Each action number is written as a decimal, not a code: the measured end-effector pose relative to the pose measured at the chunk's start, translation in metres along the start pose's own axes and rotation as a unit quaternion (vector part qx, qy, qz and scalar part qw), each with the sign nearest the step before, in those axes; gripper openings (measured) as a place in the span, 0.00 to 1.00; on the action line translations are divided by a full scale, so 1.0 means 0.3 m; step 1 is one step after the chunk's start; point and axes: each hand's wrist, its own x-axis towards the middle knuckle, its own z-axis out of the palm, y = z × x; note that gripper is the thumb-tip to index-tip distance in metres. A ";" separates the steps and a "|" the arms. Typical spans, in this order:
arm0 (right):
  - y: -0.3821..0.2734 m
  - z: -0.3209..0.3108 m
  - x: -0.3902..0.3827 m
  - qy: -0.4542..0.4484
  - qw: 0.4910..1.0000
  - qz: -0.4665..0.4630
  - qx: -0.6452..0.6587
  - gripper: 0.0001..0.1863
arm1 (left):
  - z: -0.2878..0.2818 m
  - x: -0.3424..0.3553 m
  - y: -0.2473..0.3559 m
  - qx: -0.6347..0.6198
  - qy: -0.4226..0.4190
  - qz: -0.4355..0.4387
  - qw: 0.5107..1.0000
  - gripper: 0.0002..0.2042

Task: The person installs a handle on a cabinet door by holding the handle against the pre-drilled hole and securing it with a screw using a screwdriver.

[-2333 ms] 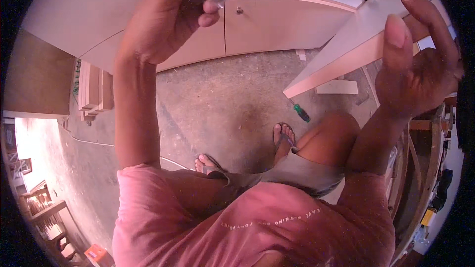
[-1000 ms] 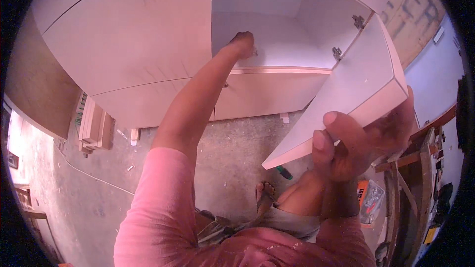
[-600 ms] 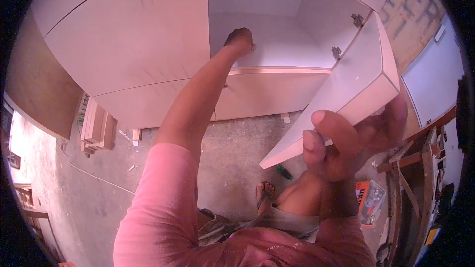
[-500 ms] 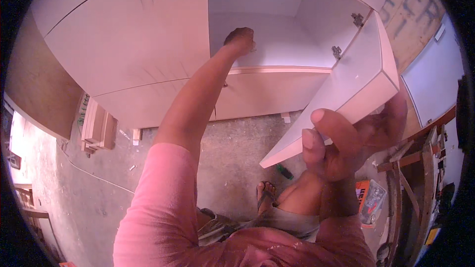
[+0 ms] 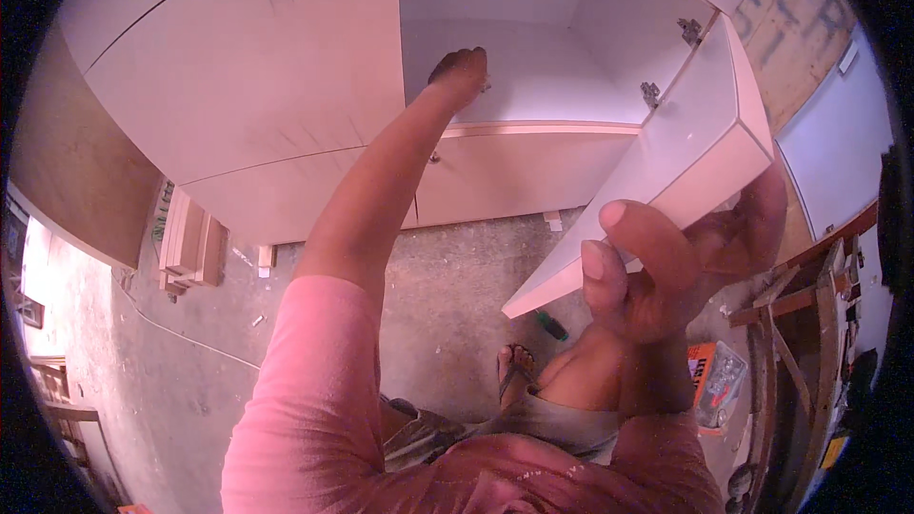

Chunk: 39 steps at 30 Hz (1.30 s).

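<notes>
My left hand [image 5: 462,74] reaches into the open cabinet compartment [image 5: 533,76], low over its pale floor panel. Its fingers are curled closed; a small bit shows at the fingertips, too small to name. On the right, my right hand [image 5: 681,266] is bent round the edge of the white cabinet door [image 5: 690,152], fingertips in front of it. Part of that hand is hidden behind the door. The door stands swung out from the frame. Two metal hinges, an upper hinge [image 5: 689,31] and a lower hinge [image 5: 650,95], sit along the compartment's right side.
A closed panel [image 5: 257,67] fills the cabinet's left side, above a drawer front [image 5: 524,176] with a small knob. Stacked wood pieces [image 5: 193,247] stand at left. A green object [image 5: 550,326] and a clear-lidded box [image 5: 721,385] lie on the concrete floor [image 5: 447,286]. Wooden framing [image 5: 790,343] is at right.
Both hands keep nearly the same places and grips. The view has shifted slightly, and the door appears a little to the right.
</notes>
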 end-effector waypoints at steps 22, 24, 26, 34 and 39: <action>0.002 -0.014 -0.007 -0.022 1.000 0.004 -0.012 0.09 | -0.088 -0.021 0.046 0.061 -0.092 -0.048 0.993 0.12; 0.003 -0.016 -0.007 -0.022 1.000 0.001 -0.005 0.09 | -0.086 -0.022 0.049 0.081 -0.030 -0.046 0.995 0.10; 0.005 -0.019 -0.004 -0.029 0.999 -0.001 -0.021 0.08 | -0.093 -0.045 0.067 0.086 0.015 -0.017 0.996 0.08; 0.007 -0.020 -0.003 -0.028 0.999 -0.007 -0.015 0.10 | -0.253 -0.652 0.141 0.216 -0.270 0.126 0.930 0.07; 0.004 -0.027 0.016 -0.034 0.999 -0.020 -0.037 0.13 | -0.279 -0.633 0.109 0.053 -0.259 0.071 0.962 0.13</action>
